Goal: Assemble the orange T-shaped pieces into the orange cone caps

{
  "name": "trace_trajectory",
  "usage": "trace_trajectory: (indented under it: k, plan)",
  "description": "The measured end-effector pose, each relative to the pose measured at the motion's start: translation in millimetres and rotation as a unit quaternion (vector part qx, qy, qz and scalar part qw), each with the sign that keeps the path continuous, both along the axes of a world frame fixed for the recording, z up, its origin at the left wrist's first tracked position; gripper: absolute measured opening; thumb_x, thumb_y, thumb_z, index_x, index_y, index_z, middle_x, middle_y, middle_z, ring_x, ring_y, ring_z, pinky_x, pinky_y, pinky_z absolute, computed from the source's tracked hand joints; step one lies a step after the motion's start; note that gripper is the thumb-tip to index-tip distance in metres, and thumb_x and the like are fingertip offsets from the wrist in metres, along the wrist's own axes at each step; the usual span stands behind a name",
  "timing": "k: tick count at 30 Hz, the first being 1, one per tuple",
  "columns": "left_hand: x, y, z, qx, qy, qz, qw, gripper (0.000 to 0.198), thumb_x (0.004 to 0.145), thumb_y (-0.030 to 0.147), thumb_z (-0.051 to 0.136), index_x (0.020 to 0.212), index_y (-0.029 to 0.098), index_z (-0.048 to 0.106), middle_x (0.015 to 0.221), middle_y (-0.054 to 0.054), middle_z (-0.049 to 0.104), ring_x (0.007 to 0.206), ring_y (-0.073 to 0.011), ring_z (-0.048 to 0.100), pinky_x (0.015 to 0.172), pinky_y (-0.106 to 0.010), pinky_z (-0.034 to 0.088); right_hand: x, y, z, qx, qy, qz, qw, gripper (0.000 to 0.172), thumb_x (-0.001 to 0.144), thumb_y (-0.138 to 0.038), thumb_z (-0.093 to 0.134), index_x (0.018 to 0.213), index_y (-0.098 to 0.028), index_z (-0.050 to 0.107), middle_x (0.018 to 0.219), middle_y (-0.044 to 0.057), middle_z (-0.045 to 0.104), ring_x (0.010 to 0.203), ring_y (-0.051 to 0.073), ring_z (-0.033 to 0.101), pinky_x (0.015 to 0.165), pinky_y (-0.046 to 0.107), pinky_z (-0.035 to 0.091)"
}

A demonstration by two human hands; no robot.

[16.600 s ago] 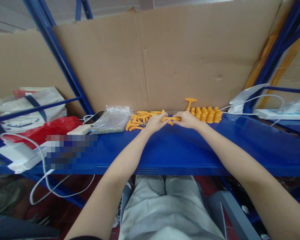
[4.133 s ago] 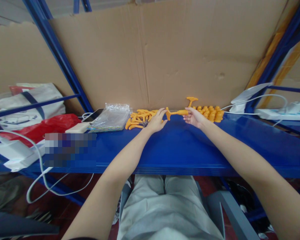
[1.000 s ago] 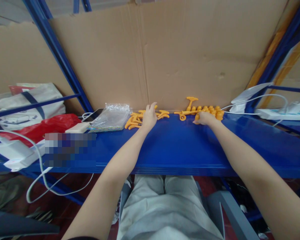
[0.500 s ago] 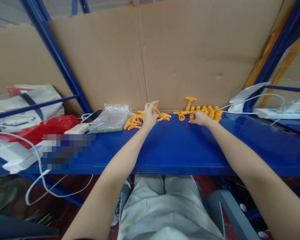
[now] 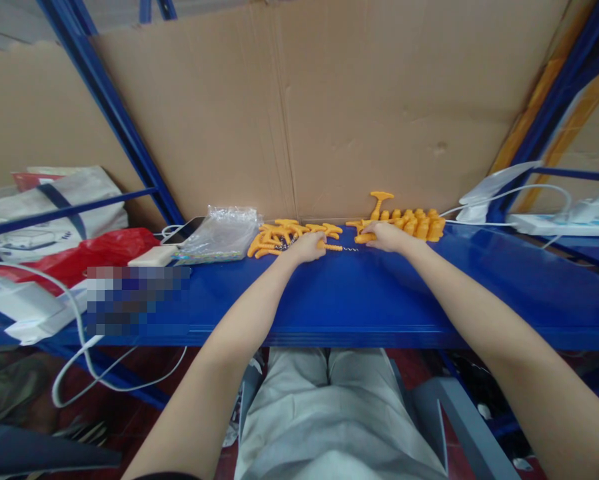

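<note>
- Lowered since the previous frame: left hand (image 5: 309,247), its corkscrew (image 5: 334,248) now pointing right above the counter (image 5: 339,293).
- Left fingers grip its handle end; right hand (image 5: 383,237) pinches a yellow sleeve (image 5: 363,238).
- Likely light, stiff plastic; hold behind the sharp-looking spiral (image 5: 350,249).
- Corkscrew pile (image 5: 286,228) crowds left, sleeve rows (image 5: 422,227) right.

Left hand (image 5: 310,247) partly hides an orange corkscrew (image 5: 334,248); pixelated patch (image 5: 138,301) obscures some shelf (image 5: 349,293)
</note>
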State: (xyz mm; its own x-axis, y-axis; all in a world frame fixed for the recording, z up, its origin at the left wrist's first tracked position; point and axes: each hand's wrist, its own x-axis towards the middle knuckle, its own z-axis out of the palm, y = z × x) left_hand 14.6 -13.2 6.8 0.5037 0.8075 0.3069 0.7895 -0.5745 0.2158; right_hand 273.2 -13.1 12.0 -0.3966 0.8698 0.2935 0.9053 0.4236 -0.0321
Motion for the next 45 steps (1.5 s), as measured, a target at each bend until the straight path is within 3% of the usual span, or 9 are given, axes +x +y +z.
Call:
trace_trajectory:
  k: [5, 14, 21, 25, 33, 41, 45]
  plan:
    - [3.6, -0.8, 0.2, 0.018, -0.022, 0.033, 0.999, 0.029, 0.082, 0.016, 0.062, 0.11, 0.017, 0.069, 0.087, -0.007, 0.076, 0.086, -0.0243, 0.072, 0.08, -0.031, 0.055, 0.0, -0.4, 0.3, -0.008, -0.004, 0.003, 1.0, 0.034, 0.08, -0.01, 0.065, 0.112, -0.014, 0.076, 0.12, 0.012, 0.074, 0.116, 0.03, 0.067, 0.102, 0.036, 0.05]
    - [-0.1, 0.1, 1.4, 0.014, -0.003, 0.055, 0.998, 0.033, 0.085, 0.016, 0.06, 0.117, 0.014, 0.066, 0.098, -0.011, 0.077, 0.096, -0.0264, 0.072, 0.086, -0.035, 0.054, 0.9, -1.8, 1.3, -0.016, 0.03, -0.027, 0.999, 0.04, 0.082, -0.012, 0.069, 0.122, -0.012, 0.073, 0.128, 0.015, 0.071, 0.121, 0.031, 0.065, 0.107, 0.041, 0.048]
    - [-1.7, 5.3, -3.1, 0.049, -0.058, -0.001, 0.997, 0.029, 0.084, 0.019, 0.062, 0.113, 0.018, 0.066, 0.091, -0.006, 0.076, 0.089, -0.0217, 0.071, 0.082, -0.03, 0.053, -9.0, -0.4, -5.7, 0.053, 0.069, 0.115, 0.99, 0.034, 0.089, -0.022, 0.063, 0.121, -0.021, 0.074, 0.114, 0.011, 0.073, 0.108, 0.028, 0.068, 0.1, 0.043, 0.052]
    - [-4.2, 7.7, -3.6, 0.076, -0.101, -0.007, 0.992, 0.022, 0.083, 0.022, 0.066, 0.104, 0.018, 0.066, 0.094, -0.006, 0.075, 0.088, -0.0204, 0.07, 0.081, -0.029, 0.051, -17.6, 0.8, -8.9, 0.079, 0.105, 0.151, 0.98, 0.039, 0.09, -0.025, 0.061, 0.128, -0.022, 0.071, 0.113, 0.012, 0.07, 0.103, 0.027, 0.067, 0.097, 0.043, 0.053]
    - [-4.7, 5.6, -2.3, 0.036, -0.132, 0.012, 0.991, 0.018, 0.085, 0.023, 0.067, 0.101, 0.017, 0.066, 0.067, 0.001, 0.069, 0.066, -0.0161, 0.065, 0.069, -0.025, 0.047, -22.2, -2.6, -6.5, 0.079, 0.12, 0.152, 0.978, 0.04, 0.092, -0.027, 0.059, 0.131, -0.02, 0.069, 0.115, 0.015, 0.068, 0.106, 0.029, 0.066, 0.099, 0.043, 0.051]
    - [-3.3, 0.7, 1.6, 0.074, -0.098, 0.012, 0.992, 0.02, 0.081, 0.022, 0.067, 0.101, 0.018, 0.069, 0.08, -0.005, 0.075, 0.079, -0.0211, 0.07, 0.074, -0.028, 0.051, -17.8, 7.6, -13.7, 0.069, 0.131, 0.179, 0.973, 0.036, 0.091, -0.027, 0.061, 0.125, -0.021, 0.072, 0.113, 0.012, 0.072, 0.107, 0.027, 0.067, 0.097, 0.042, 0.053]
    - [-0.6, -0.1, 1.5, 0.071, -0.092, 0.025, 0.993, 0.022, 0.082, 0.021, 0.067, 0.103, 0.018, 0.069, 0.083, -0.005, 0.075, 0.082, -0.0222, 0.071, 0.077, -0.03, 0.052, -17.5, 7.4, -12.4, 0.049, 0.146, 0.161, 0.975, 0.038, 0.089, -0.026, 0.063, 0.126, -0.021, 0.07, 0.119, 0.012, 0.072, 0.113, 0.027, 0.066, 0.101, 0.045, 0.051]
